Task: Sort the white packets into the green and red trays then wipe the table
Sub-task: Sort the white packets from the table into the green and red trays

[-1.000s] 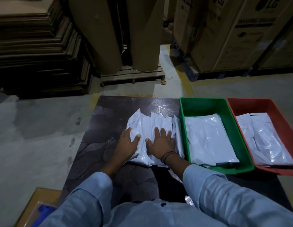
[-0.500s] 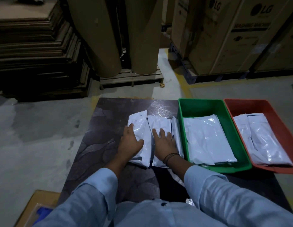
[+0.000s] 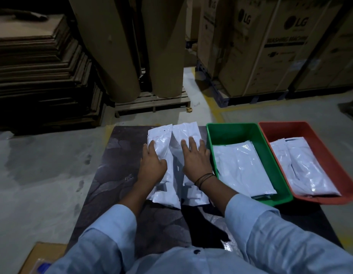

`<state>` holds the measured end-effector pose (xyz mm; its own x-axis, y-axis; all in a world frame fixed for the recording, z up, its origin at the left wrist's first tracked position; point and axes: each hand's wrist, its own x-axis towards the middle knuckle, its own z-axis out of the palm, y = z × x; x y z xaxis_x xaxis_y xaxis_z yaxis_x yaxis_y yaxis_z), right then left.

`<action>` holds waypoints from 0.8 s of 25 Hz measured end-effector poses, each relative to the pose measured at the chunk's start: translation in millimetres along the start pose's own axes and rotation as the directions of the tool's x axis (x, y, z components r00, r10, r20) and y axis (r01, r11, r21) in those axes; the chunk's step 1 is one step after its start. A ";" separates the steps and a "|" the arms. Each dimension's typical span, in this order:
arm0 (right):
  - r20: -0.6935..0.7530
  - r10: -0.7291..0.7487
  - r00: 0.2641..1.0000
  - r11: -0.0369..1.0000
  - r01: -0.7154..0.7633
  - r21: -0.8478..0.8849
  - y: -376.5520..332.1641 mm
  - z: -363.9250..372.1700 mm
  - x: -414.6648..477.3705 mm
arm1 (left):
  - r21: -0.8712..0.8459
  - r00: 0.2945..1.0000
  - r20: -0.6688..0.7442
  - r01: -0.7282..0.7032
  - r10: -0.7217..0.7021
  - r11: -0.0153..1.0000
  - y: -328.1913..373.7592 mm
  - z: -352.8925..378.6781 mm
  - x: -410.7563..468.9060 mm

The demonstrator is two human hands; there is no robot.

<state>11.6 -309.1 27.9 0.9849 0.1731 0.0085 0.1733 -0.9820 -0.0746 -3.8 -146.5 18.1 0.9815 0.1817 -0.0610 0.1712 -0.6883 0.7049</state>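
Packet heap parted since earlier: left packet stack (image 3: 161, 136) under left hand (image 3: 153, 165), right packet stack (image 3: 186, 129) under right hand (image 3: 195, 161), both palms flat, fingers straight. Green tray (image 3: 231, 129), red tray (image 3: 286, 129) right of hands, part-filled. Two stacks unsorted; wiping pending.

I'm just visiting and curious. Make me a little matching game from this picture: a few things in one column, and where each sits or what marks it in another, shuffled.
Column one:
1. green tray
2. red tray
3. left hand
4. right hand

Column two:
A. farthest right on the table
B. wears dark bands at the wrist
C. rests on the left pile of white packets
D. directly right of those packets

Pairs: 1-D, 2-A, 3-C, 4-B.
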 end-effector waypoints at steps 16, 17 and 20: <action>-0.003 0.281 0.960 0.960 -0.281 -0.005 188.6 -15.3 -55.2 | -0.034 0.979 0.122 -0.160 0.163 0.987 144.8 96.9 -31.1; 0.004 0.272 0.962 0.962 -0.272 -0.002 195.9 -12.4 -55.8 | -0.031 0.979 0.131 -0.154 0.157 0.988 149.2 103.4 -33.8; 0.086 0.177 0.980 0.984 -0.179 0.007 209.8 2.6 -53.6 | -0.001 0.981 0.148 -0.125 0.124 0.992 158.7 119.8 -40.6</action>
<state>-4.8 -524.2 9.1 0.9958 0.0021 -0.0910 -0.0054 -0.9967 -0.0815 -6.1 -347.2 47.7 0.9970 -0.0106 -0.0769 0.0471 -0.7046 0.7080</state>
